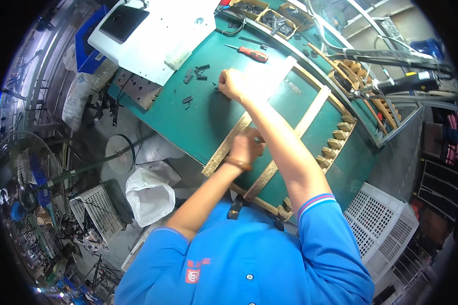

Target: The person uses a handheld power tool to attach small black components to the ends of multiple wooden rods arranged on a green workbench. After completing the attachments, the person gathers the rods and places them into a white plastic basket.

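Note:
My right hand (231, 84) is closed, fingers curled down over the green tabletop (188, 127). At its fingertips a small dark part shows, and I cannot make out whether it is held. Just left of that hand lie several small black parts (202, 72), with another black part (187, 100) nearer to me. My left hand (246, 146) is over the left bar of a wooden frame (221, 155); motion smears its fingers, so their grip is hidden. The frame, with notched wooden blocks (332, 144) along its right side, lies flat under my right forearm.
An orange-handled screwdriver (253, 54) lies toward the back, below boxes of black parts (276, 23). A white machine (152, 38) stands at the back left. White sack (150, 195) and fan (30, 173) are left of the table; a white plastic crate (374, 218) is at right.

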Tool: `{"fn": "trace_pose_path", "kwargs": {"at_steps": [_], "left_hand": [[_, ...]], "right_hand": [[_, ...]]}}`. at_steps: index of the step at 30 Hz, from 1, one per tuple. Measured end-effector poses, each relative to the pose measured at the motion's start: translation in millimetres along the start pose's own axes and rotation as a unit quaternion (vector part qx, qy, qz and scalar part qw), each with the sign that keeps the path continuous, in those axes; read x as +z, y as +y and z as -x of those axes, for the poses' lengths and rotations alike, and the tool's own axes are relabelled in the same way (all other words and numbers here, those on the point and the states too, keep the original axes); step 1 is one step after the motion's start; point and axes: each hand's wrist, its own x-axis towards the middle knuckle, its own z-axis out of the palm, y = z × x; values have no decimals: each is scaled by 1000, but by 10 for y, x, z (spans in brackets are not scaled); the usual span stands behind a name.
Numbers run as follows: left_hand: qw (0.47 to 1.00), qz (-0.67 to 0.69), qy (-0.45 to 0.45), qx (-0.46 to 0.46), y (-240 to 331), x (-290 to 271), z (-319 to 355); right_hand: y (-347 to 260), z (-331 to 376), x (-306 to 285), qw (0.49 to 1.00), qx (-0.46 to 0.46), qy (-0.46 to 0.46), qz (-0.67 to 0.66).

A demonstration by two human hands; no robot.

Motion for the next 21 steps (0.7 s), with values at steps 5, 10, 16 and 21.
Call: {"fn": "trace_pose_path", "kwargs": {"at_steps": [5,10,16,21], "left_hand": [[992,35,94,-83,-683,-1381,-322],[976,-195,18,-97,-1234,-2006,-774],[967,-213,1,142,-800,-1706,-1115],[933,-226,-109,258,-905,-1131,-1371]], "right_hand": [[313,-111,283,983,-15,84,-160],[207,1172,-161,957,200,174,-119],[57,1667,625,957,259,118,-53],[143,1697,701,951,251,179,-40]]}}
